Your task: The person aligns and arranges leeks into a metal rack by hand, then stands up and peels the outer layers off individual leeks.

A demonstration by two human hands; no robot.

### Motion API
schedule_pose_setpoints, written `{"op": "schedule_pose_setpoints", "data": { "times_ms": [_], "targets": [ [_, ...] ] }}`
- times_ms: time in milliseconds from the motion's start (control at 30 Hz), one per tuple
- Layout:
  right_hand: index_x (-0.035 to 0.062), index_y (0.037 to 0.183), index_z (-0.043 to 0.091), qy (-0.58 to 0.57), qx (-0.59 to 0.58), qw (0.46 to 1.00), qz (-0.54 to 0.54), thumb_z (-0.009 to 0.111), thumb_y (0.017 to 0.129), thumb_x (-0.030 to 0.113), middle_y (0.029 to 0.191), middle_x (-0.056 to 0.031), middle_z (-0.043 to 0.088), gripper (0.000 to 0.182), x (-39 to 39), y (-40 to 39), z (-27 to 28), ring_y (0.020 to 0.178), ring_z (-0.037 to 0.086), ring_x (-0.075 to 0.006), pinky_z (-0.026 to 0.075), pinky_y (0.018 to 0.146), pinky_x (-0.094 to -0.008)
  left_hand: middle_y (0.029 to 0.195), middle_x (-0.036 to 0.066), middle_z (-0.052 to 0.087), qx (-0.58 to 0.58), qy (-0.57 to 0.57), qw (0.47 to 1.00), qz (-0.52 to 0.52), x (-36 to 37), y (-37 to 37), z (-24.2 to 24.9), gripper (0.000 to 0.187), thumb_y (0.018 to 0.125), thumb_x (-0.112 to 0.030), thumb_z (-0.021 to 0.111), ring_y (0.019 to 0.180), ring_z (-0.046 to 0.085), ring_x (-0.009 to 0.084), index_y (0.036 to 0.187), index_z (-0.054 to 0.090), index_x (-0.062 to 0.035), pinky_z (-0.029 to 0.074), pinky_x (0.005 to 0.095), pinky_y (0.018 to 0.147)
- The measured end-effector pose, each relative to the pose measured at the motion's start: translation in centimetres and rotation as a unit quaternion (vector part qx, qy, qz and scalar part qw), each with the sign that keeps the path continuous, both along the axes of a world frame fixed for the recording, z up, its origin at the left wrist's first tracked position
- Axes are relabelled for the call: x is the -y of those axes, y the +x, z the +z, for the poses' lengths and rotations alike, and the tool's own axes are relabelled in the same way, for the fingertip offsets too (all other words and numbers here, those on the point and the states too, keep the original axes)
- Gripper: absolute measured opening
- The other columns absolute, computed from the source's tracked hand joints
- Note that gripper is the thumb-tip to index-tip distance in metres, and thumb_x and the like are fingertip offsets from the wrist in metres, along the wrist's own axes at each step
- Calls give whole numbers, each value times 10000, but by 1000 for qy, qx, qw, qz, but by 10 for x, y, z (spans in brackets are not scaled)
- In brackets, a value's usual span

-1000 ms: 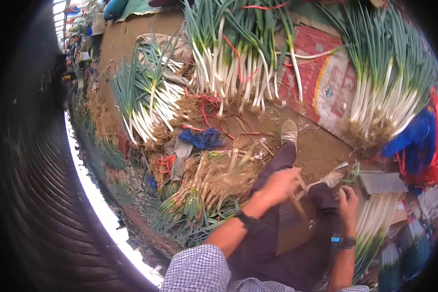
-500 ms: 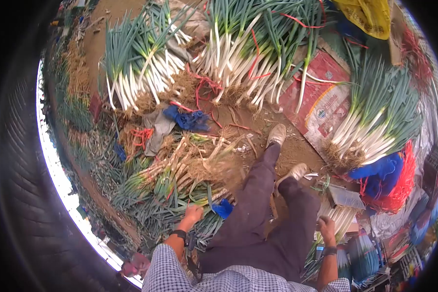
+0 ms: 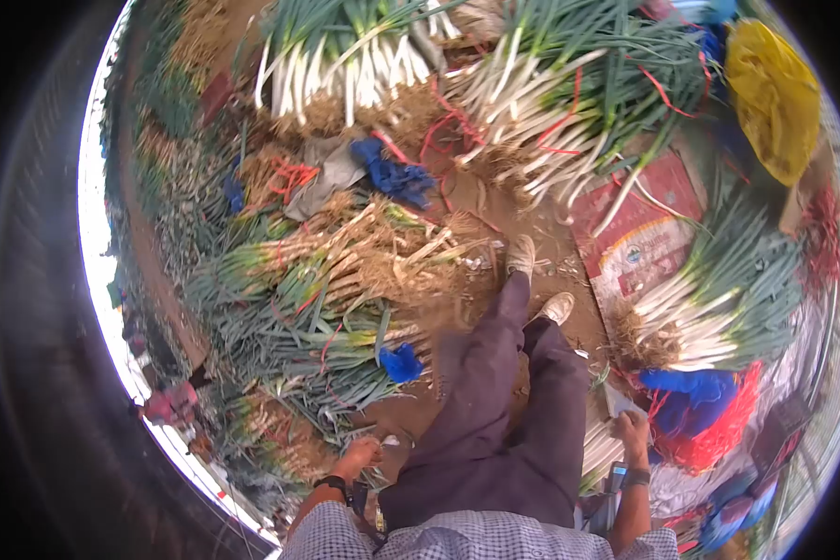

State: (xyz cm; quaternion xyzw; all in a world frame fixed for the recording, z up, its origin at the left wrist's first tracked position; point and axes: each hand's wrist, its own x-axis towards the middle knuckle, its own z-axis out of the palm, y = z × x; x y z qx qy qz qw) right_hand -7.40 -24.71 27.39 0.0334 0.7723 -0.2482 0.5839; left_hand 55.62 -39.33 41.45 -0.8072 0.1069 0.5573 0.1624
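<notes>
My left hand hangs low at the left of my dark trousers, fingers curled; whether anything is in it is too small to tell. On the right, my right hand is also curled, beside a light metal plate and a bundle of white stalks. I cannot make out whether it touches either. Beyond the left hand lie heaped green onions with brown roots and a blue cloth. Large bundles of green onions spread along the top, with another bundle at the right.
My shoes stand on brown soil. A red printed sheet lies ahead to the right, and a yellow bag sits at the upper right. Red netting is near the right hand. A person is at the far left.
The view has turned, and the onion bundles at the top have shifted right in it. My left hand now appears lower, away from the blue cloth, and the person at left shows more.
</notes>
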Motion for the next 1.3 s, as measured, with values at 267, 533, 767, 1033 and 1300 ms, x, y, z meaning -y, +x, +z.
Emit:
{"op": "schedule_pose_setpoints", "data": {
  "times_ms": [267,533,767,1033,1300],
  "targets": [
    [16,904,665,1,12,986,164,617,939,161,751,-5,598,156,48,-29,-38,615,536,-91,453,519,-290,906,66,672,-16,-94,995,-31,-94,21,29,267,1003,-305,587,815,679,203,1088,634,-57,559,334,707],
    [25,899,685,-90,-9,956,277,623,918,209,745,-30,614,195,134,-46,-70,568,553,-132,461,489,-314,864,47,653,-22,-198,977,-75,-53,41,31,258,989,-279,590,665,606,143,1093,656,-52,493,308,553],
    [-8,982,694,-6,72,970,232,603,954,185,819,-59,683,215,172,-40,-55,795,660,-193,552,745,-351,980,65,692,-49,-184,969,158,43,55,-26,344,1010,-320,596,805,669,159,1220,627,-49,551,307,713],
    [-19,1070,717,-40,-12,965,258,639,954,183,873,-59,685,246,222,-9,2,930,653,-199,511,862,-347,1023,91,723,-25,-111,980,162,75,27,-19,375,1033,-319,574,900,720,212,1265,611,-27,587,367,772],
    [9,746,633,0,-17,990,141,637,887,102,725,7,589,169,228,3,32,689,508,-92,423,574,-319,1065,119,717,-63,-48,994,81,79,-16,-17,397,1027,-279,571,917,715,237,1311,589,-2,587,376,795]
  ]
}}
